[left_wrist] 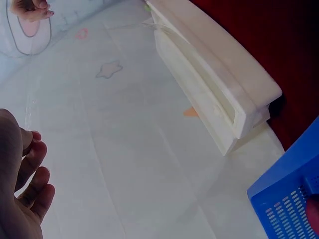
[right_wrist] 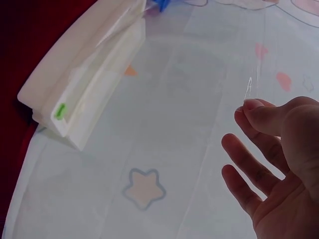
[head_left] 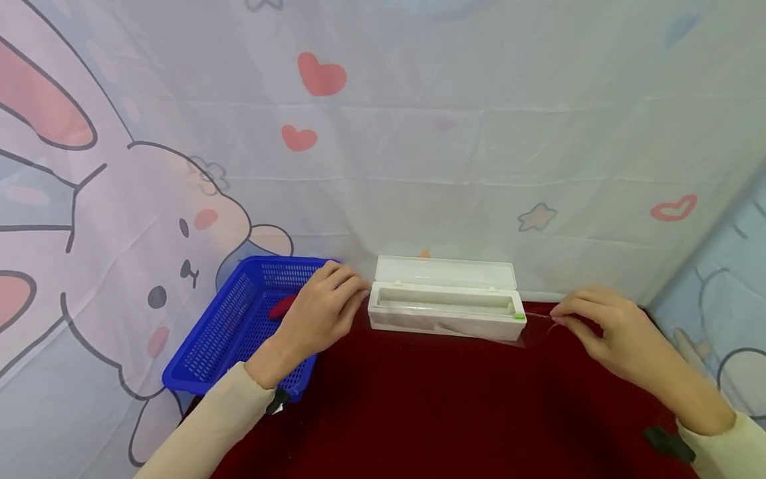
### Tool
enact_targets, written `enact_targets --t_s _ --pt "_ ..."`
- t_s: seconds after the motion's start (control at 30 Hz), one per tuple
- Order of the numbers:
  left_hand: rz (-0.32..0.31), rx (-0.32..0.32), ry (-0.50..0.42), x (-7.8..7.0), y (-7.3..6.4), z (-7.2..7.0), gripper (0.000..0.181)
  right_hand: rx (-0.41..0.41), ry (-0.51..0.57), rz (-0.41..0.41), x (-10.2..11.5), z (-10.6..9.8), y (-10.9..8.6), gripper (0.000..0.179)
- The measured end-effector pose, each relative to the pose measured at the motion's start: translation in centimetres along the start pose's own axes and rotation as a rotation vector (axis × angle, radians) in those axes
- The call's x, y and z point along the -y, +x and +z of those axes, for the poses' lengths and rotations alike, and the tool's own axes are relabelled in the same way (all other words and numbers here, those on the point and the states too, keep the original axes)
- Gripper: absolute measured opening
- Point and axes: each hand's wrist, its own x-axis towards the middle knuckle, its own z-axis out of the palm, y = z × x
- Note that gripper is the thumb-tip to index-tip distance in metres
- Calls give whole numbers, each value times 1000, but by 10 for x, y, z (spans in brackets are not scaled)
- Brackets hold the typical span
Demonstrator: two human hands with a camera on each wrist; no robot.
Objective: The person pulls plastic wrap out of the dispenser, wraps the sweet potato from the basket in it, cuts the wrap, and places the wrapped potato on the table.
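A white cling film dispenser (head_left: 445,326) stands at the back of the red cloth, its lid (head_left: 445,271) tilted up and its long trough showing. A green slider (head_left: 518,317) sits at its right end. Thin clear cling film (right_wrist: 250,88) stretches between the two hands, passing across the dispenser's front in the head view. My left hand (head_left: 323,306), left of the dispenser, pinches one end between thumb and index finger. On the other side my right hand (head_left: 604,329) pinches the opposite end, its other fingers spread loosely in the right wrist view.
To the left, a blue plastic basket (head_left: 206,342) stands partly behind my left forearm, with a red object (head_left: 282,307) inside. Dark red cloth (head_left: 443,406) covers the table. A patterned curtain (head_left: 419,173) hangs close behind the dispenser, and more curtain borders both sides.
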Motion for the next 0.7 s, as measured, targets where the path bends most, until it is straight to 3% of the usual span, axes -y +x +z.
enact_targets --t_s 0.3,0.7 --pt "5 18 -19 -8 -15 0 6 38 -7 32 10 3 -12 55" --pt "9 57 -35 -14 -31 8 11 68 60 79 15 12 -33 49"
